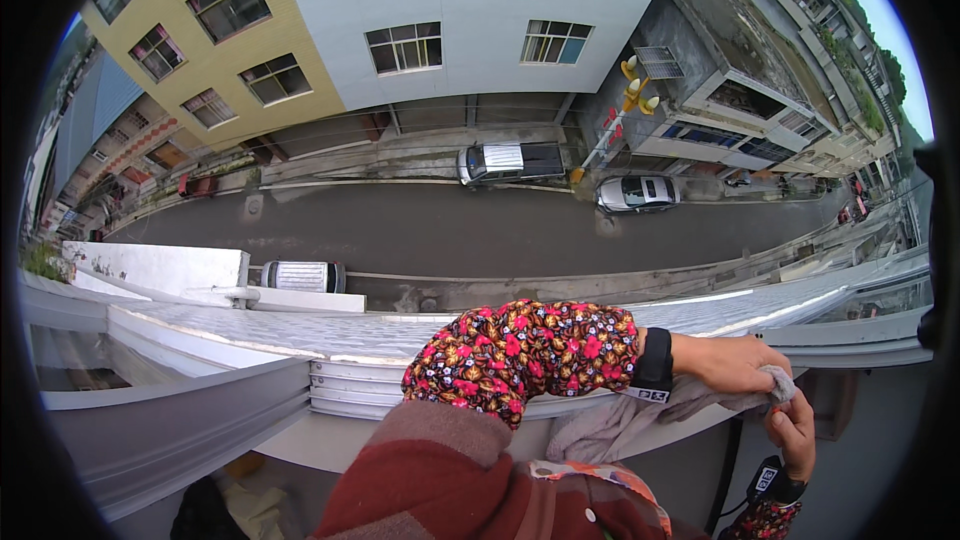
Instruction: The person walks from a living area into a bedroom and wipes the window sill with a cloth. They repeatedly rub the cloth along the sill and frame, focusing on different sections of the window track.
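Note:
My left hand (731, 364) is at the right, stretched across in front of me in a floral sleeve (536, 352). It grips a grey cloth (600, 427) whose bunched end (781, 384) pokes out past the fingers. Just below, the curled fingers of my right hand (793, 431) meet that bunched end. The rest of the cloth trails left under my left forearm, over the window sill (690, 431). Black bands with printed code tags circle both wrists, and the left one (654, 364) partly covers the cloth.
A window frame track (360, 388) runs beneath my left arm, beside a sliding sash (187, 420). Beyond the outer ledge (262, 330) is a long drop to a street (450, 229) with parked vehicles, including a pickup truck (514, 163). A dark cable (733, 506) hangs by my right wrist.

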`<move>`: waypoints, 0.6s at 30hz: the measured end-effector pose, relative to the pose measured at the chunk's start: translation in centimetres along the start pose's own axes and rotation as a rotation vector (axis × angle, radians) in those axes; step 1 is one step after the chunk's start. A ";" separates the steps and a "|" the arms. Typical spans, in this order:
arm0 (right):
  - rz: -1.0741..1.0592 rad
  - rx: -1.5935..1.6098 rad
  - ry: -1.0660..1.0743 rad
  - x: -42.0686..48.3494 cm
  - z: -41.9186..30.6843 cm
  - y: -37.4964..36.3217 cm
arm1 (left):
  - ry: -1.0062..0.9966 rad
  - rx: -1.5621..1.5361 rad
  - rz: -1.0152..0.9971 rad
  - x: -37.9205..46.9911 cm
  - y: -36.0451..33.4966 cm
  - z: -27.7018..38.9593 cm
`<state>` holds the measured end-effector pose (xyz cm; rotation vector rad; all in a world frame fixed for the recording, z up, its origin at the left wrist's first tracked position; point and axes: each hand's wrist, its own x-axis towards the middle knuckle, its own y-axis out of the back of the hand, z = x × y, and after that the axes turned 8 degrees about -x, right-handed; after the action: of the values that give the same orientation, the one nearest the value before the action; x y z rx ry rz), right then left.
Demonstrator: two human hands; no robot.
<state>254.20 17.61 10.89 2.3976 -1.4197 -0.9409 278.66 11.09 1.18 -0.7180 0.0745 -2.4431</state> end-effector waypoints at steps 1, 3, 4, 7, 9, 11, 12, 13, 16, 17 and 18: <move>0.012 0.016 0.030 -0.1 -0.1 0.0 | -0.024 0.020 -0.009 0.0 0.0 -0.1; 0.010 0.008 0.031 -0.1 -0.2 -0.1 | -0.030 -0.037 0.048 0.1 0.1 -0.4; 0.006 0.006 0.037 0.0 -0.2 -0.2 | -0.036 -0.043 0.072 0.2 0.2 -0.5; 0.142 -0.133 0.068 0.4 -0.1 -0.6 | -0.084 0.034 0.042 0.3 0.4 -1.0; 0.362 -0.360 0.125 0.8 0.0 -1.0 | -0.130 0.021 0.120 0.3 0.3 -1.4; 0.585 -0.427 0.223 1.1 0.2 -1.4 | -0.081 -0.021 0.169 0.1 0.0 -2.2; 0.653 -0.444 0.248 1.3 0.5 -1.6 | -0.018 -0.063 0.176 0.1 -0.2 -2.7; 0.716 -0.404 0.311 1.4 0.6 -1.8 | 0.008 -0.116 0.180 0.0 -0.3 -3.3; 0.788 -0.379 0.425 1.2 1.2 -2.4 | -0.027 0.165 0.185 0.0 -0.5 -5.4; 0.869 -0.388 0.445 1.0 1.3 -2.6 | 0.018 0.336 0.155 -0.1 -0.2 -6.1; 0.937 -0.375 0.481 0.8 1.3 -2.6 | 0.054 0.409 0.151 -0.2 -0.2 -6.6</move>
<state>255.57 18.49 8.33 1.2902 -1.6795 -0.3062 275.32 10.61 -4.54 -0.4464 -0.3295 -2.2321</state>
